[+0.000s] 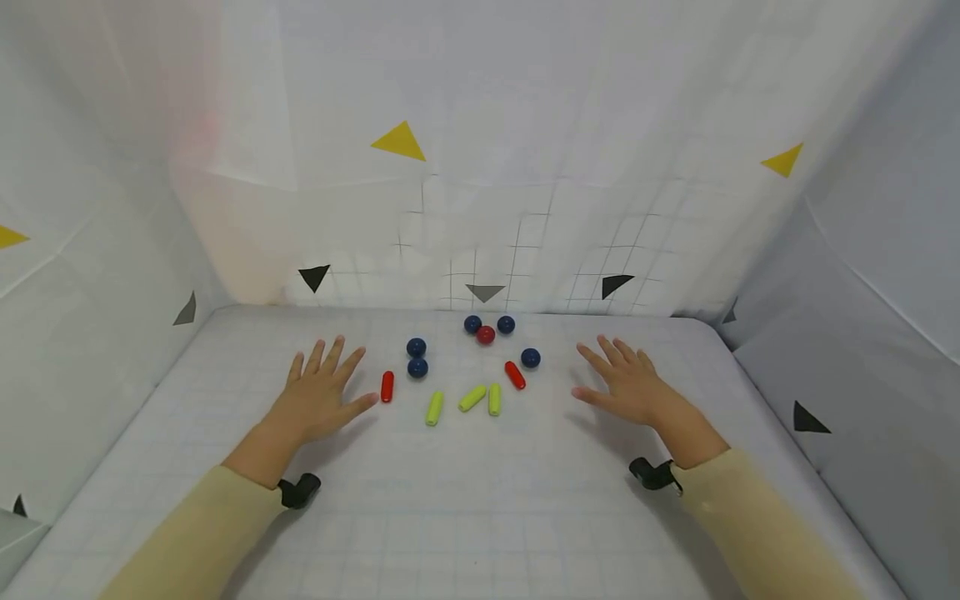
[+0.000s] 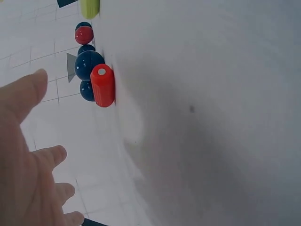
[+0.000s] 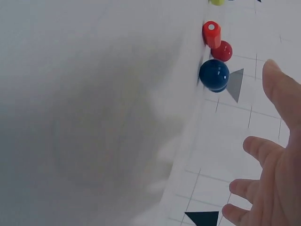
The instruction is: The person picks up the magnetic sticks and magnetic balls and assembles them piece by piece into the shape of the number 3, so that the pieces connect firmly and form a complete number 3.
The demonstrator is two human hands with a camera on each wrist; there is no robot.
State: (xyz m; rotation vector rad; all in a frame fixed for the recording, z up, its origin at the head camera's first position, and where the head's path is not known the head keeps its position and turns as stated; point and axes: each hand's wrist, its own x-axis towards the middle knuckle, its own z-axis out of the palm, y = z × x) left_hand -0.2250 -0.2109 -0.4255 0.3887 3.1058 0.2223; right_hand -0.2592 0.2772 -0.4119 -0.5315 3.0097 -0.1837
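My left hand [image 1: 309,404] is spread over the left part of the table, holding nothing. Its thumb is nearest to a red ridged cylinder [image 1: 387,387], seen close in the left wrist view. On the right, my right hand [image 1: 628,390] also has its fingers spread and grips nothing. Nearest to it are a dark blue ball [image 1: 531,358] and a second red cylinder [image 1: 515,375]. Between the hands lie yellow-green cylinders [image 1: 472,398], several more blue balls [image 1: 417,367] and one red ball [image 1: 486,335] at the back.
A white table [image 1: 465,533] with faint grid lines carries everything. White cloth walls [image 1: 315,100] rise at the back and both sides, marked with yellow triangles [image 1: 401,142] and black ones. A dark wrist-camera mount [image 1: 300,492] sits below the left hand, another [image 1: 651,473] below the right.
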